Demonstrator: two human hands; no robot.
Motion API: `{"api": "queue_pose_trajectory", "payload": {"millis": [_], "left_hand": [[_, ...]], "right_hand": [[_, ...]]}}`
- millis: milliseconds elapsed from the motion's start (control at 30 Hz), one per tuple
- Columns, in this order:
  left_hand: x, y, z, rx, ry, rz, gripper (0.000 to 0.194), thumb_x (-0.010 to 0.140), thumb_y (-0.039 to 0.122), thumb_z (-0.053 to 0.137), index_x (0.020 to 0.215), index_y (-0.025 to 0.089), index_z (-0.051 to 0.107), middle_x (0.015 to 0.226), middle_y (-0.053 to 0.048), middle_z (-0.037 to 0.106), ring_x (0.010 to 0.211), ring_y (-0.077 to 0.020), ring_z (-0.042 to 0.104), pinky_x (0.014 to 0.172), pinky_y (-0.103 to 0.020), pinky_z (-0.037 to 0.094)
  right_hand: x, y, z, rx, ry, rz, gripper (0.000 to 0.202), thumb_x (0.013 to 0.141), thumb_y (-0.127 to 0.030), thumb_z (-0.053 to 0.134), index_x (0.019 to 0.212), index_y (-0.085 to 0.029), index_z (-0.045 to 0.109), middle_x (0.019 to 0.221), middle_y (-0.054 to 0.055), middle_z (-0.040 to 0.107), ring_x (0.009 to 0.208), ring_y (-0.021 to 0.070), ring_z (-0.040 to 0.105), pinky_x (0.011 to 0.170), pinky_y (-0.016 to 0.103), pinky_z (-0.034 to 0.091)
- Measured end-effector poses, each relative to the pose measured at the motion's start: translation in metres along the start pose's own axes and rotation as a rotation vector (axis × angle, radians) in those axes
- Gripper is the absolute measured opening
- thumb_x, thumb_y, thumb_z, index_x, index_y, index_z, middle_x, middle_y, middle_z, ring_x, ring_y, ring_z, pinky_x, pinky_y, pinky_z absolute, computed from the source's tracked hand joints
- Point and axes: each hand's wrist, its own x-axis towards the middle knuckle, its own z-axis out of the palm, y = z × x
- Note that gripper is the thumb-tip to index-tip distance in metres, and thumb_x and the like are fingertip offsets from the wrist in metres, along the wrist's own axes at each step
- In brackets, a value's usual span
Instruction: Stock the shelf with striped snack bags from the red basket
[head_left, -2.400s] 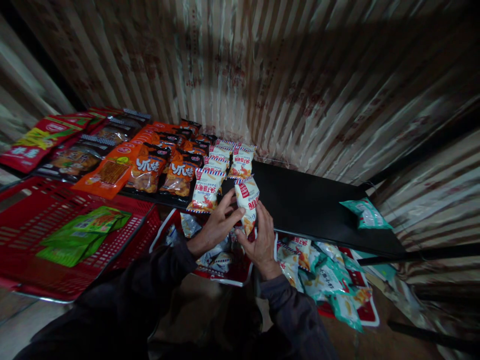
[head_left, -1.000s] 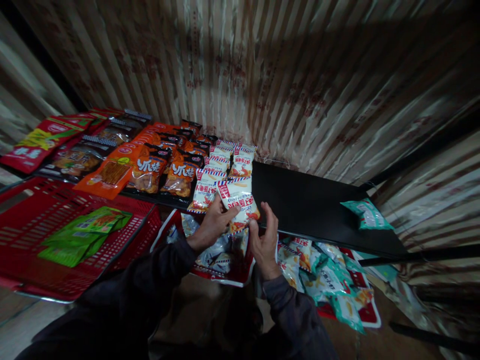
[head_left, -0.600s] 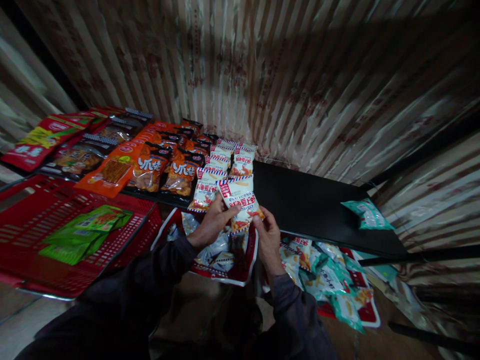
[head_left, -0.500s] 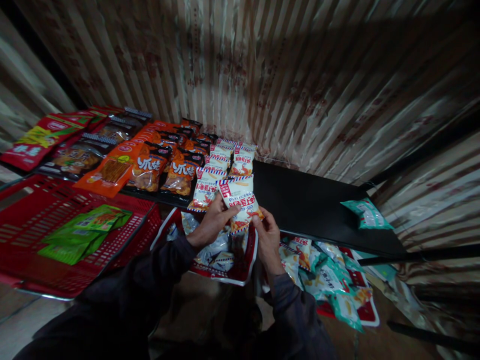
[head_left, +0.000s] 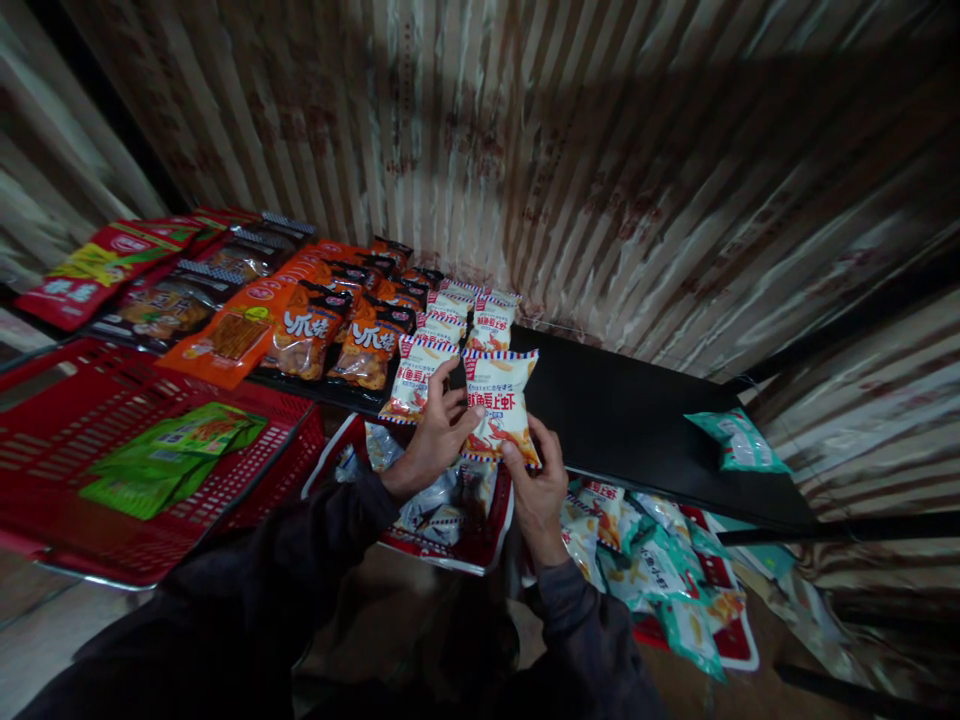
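Between both hands' fingers [head_left: 459, 402], white snack packet [head_left: 501, 400], front outward.

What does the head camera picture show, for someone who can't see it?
Two hands, left hand and right hand, hold a white snack bag at the front edge of a black shelf. Rows of white and orange bags lie to its left, a teal bag to its right, and red baskets sit below.
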Motion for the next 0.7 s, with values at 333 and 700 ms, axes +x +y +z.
{"api": "queue_pose_trajectory", "payload": {"millis": [333,700], "left_hand": [[-0.002,0.005,0.005,-0.097,-0.028,-0.188,0.041,0.077,0.033,0.069,0.115,0.021,0.058,0.118,-0.006,0.064,0.112,-0.0215,0.058,0.092,-0.031,0.046],[-0.003,0.003,0.003,-0.193,-0.07,-0.326,0.051,0.064,0.031,0.08,0.109,0.016,0.059,0.099,-0.006,0.07,0.092,-0.0197,0.064,0.084,-0.03,0.046]], "right_hand": [[-0.003,-0.005,0.0,-0.287,0.009,-0.444,0.044,0.085,-0.025,0.061,0.128,-0.029,0.058,0.105,0.008,0.051,0.097,0.0226,0.053,0.083,0.039,0.05],[-0.022,-0.01,0.016,-0.459,-0.233,-0.645,0.052,0.086,-0.018,0.054,0.137,-0.025,0.047,0.128,0.012,0.053,0.126,0.0278,0.043,0.101,0.049,0.043]]}}
